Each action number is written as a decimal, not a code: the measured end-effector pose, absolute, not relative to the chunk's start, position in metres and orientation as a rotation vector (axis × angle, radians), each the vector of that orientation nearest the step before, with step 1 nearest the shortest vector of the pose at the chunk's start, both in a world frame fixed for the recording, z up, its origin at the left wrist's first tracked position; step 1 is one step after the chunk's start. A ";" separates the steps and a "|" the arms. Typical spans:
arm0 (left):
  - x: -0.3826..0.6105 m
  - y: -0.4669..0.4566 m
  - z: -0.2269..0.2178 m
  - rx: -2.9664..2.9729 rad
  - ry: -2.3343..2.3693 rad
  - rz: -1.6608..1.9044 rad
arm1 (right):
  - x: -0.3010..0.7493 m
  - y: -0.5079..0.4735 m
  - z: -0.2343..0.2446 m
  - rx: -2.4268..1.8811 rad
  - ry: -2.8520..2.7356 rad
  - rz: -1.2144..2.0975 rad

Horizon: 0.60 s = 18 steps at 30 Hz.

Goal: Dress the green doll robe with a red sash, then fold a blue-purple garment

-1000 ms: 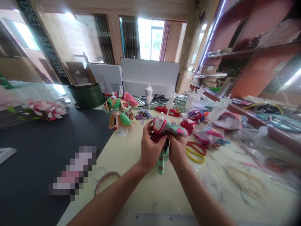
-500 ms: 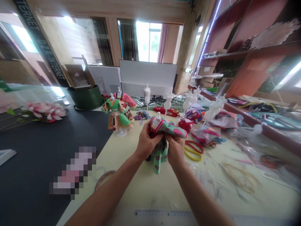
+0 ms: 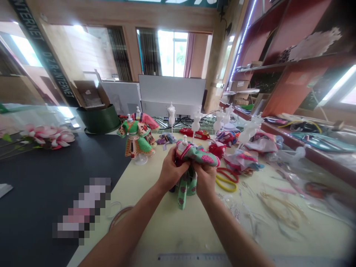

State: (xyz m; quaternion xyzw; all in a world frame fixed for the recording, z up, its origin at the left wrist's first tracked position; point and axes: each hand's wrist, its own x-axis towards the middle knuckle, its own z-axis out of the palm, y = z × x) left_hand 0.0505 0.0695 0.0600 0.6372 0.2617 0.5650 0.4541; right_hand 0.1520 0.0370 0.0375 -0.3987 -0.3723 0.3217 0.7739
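Green garment point(image 3: 199, 154), left hand point(image 3: 171, 168) beside right hand point(image 3: 206, 180), thumbs point(image 3: 183, 168) apparently inward

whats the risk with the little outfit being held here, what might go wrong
The mint-green patterned fabric garment with pink trim might crease or twist on its small white mannequin, since the left hand and right hand both grip closely around it. A matching fabric strip hangs below the hands and might snag. The right hand could brush the nearby red ring or yellow ring.
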 end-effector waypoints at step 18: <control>0.060 0.071 0.059 1.492 0.600 1.382 | 0.169 0.025 0.034 -0.882 -0.858 0.651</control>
